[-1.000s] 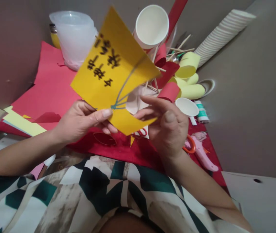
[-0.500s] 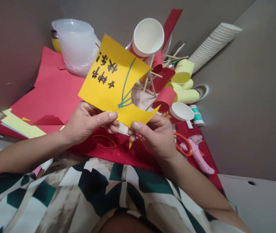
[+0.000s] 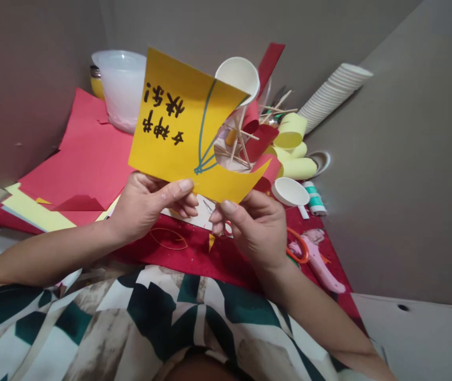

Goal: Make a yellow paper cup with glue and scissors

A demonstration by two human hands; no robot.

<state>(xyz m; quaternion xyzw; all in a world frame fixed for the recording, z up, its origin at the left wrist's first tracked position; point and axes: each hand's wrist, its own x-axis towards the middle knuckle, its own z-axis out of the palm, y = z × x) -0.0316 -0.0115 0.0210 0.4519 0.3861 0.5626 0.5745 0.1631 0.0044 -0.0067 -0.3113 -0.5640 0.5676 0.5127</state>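
Both hands (image 3: 150,203) pinch yellow card (image 3: 178,132)

Yellow card (image 3: 178,127) squared up in our grip

Our right hand (image 3: 255,230), open behind the card a second ago, now pinches its lower edge beside our left hand (image 3: 146,203). The card has swung from a steep slant to nearly level, and its top corner now overlaps the white paper cup (image 3: 238,79).

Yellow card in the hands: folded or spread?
Spread. The yellow card shows one open face, writing visible, no crease; the left hand and right hand pinch its lower edge.
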